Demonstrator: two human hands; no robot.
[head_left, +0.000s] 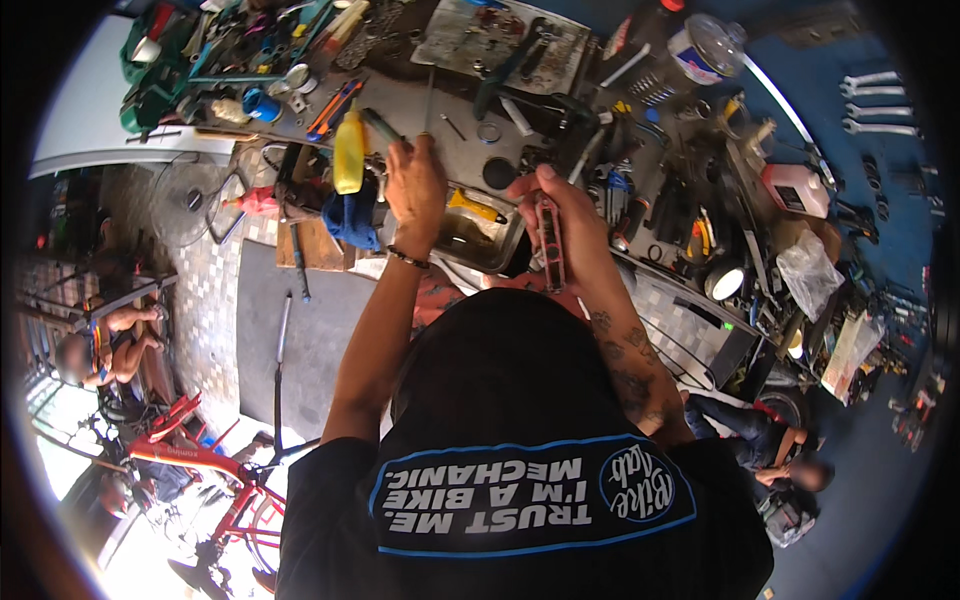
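Observation:
My left hand reaches over the bench with bent fingers closed round the near end of a thin-shafted screwdriver, whose shaft points away from me. In my right hand is a long red metal piece with openings along it, held upright beside the tray; its exact kind is unclear. Between my hands lies a metal tray with a yellow-handled tool inside. A yellow squeeze bottle and a blue cloth are to the left of my left hand.
Tools crowd the bench, with a stained board at the back. A clear plastic jug and a pinkish container stand right. Wrenches hang on the blue wall. A fan and red bicycle are left. People sit on both sides.

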